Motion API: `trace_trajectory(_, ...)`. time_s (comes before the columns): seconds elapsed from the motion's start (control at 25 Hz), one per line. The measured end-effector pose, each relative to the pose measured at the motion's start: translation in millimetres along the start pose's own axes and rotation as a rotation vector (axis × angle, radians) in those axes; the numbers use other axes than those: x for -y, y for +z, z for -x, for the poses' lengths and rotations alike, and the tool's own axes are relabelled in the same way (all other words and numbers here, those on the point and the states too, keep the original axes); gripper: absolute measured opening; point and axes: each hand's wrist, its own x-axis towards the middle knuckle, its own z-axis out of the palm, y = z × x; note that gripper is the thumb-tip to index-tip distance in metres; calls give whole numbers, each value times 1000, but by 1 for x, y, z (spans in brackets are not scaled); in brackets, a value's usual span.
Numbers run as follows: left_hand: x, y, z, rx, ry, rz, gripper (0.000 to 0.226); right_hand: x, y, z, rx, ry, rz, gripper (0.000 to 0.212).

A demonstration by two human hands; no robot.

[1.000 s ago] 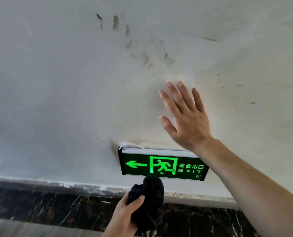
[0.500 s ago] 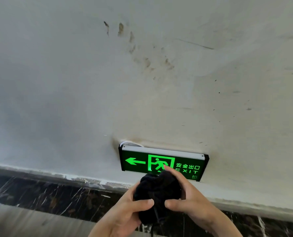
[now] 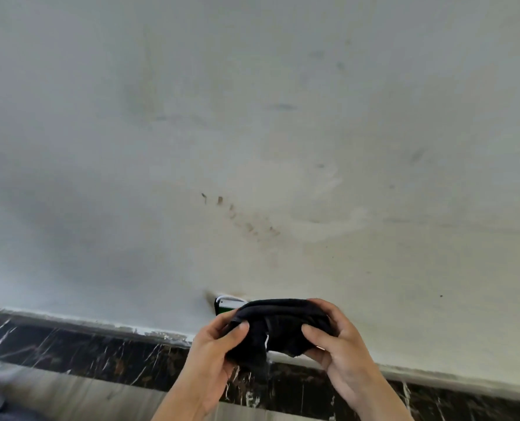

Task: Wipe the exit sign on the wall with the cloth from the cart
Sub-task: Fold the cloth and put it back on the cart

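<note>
A black cloth (image 3: 278, 328) is stretched between both my hands, low in the view and right in front of the exit sign. My left hand (image 3: 214, 357) grips its left end, my right hand (image 3: 339, 347) its right end. Of the exit sign (image 3: 226, 307) only the upper left corner shows, a white top edge and a sliver of green; the cloth and my hands cover the rest. The sign is mounted low on the pale wall (image 3: 252, 132).
A dark marble skirting band (image 3: 85, 350) runs along the foot of the wall, with a lighter floor strip (image 3: 70, 393) below. Brown smudges (image 3: 240, 217) mark the wall above the sign.
My right hand left the wall and joined my left hand on the cloth. Both hands have spread the cloth wide over the sign. The view has tilted upward.
</note>
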Motion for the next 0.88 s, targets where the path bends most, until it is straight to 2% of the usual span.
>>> trace_trajectory(0.28,-127,79,89,-74,65,-7,27,136,70,71,-122,-101,262,34)
trace_trajectory(0.44,-189,92,137,-50,50,57,36,179,114,92,-81,-59,213,29)
trace_trajectory(0.6,-227,72,173,-33,59,143,48,190,164,91,22,12,101,33)
trace_trajectory(0.72,-245,38,198,-171,167,110,49,184,212,85,141,89,23,31)
trace_trajectory(0.88,-266,-20,239,-430,330,111,45,161,288,80,294,125,59,34)
